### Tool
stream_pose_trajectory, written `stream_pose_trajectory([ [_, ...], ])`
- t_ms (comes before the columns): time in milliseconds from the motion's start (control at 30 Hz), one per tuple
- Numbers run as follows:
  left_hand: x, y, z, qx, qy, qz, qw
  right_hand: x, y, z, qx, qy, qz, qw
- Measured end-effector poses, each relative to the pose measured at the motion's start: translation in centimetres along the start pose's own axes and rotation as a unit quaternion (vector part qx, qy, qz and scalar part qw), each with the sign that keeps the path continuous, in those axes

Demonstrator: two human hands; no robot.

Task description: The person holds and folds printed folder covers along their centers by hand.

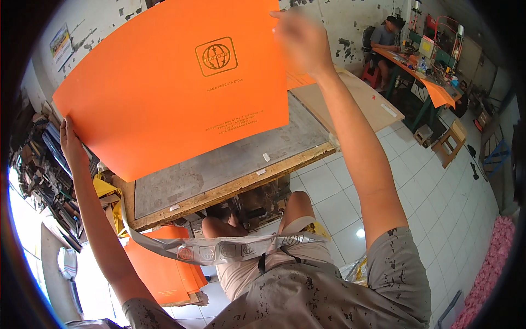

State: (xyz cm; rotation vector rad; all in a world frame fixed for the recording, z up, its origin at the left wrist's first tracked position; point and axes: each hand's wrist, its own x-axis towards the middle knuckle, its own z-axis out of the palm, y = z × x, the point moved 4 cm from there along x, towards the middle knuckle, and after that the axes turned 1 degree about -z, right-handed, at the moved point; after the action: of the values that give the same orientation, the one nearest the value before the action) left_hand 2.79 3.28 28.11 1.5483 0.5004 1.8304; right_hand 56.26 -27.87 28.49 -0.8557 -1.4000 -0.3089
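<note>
White floor tiles [337, 200] spread around the metal-topped worktable [192, 183], and we sat at its near side. Before the worktable, across our lap, ran a crinkled, translucent film strip [219, 251] printed with emblems; below its left front lay more orange sheets [156, 263], flat and stacked.

Over the worktable we held the orange sheet [164, 82], broad and smooth, with a gold-brown emblem [217, 56] on its face. Our left hand [74, 143] pinched its left edge; our right hand [302, 41] gripped its upper right edge, though blur hid most of those fingers. We judged it light, fairly stiff card, apt to bow in the middle and crease at a corner, best taken by opposite edges, away from the print.

Beneath it, the worktable's top was stained grey metal framed in rough, chipped wood. To its right jutted a plain tan board [367, 109]. Well beyond that side, a co-worker [383, 37] sat at a cluttered bench [395, 57]; behind the worktable rose a wall [350, 22] of flaking paint.
</note>
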Motion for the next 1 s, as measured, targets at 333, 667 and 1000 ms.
stream_pose_trajectory([
  [333,4.8,2.0,1.4,0.007,-0.011,0.02,1.0,4.5,-1.5,-0.2,-0.041,-0.03,0.057,0.997],
  [667,8.0,4.1,2.0,0.014,-0.002,0.003,1.0,7.5,-2.1,0.3,-0.001,-0.015,0.094,0.995],
  [1000,9.8,4.5,2.0,-0.004,0.003,0.01,1.0,9.5,-4.5,0.5,-0.06,-0.012,0.082,0.995],
])
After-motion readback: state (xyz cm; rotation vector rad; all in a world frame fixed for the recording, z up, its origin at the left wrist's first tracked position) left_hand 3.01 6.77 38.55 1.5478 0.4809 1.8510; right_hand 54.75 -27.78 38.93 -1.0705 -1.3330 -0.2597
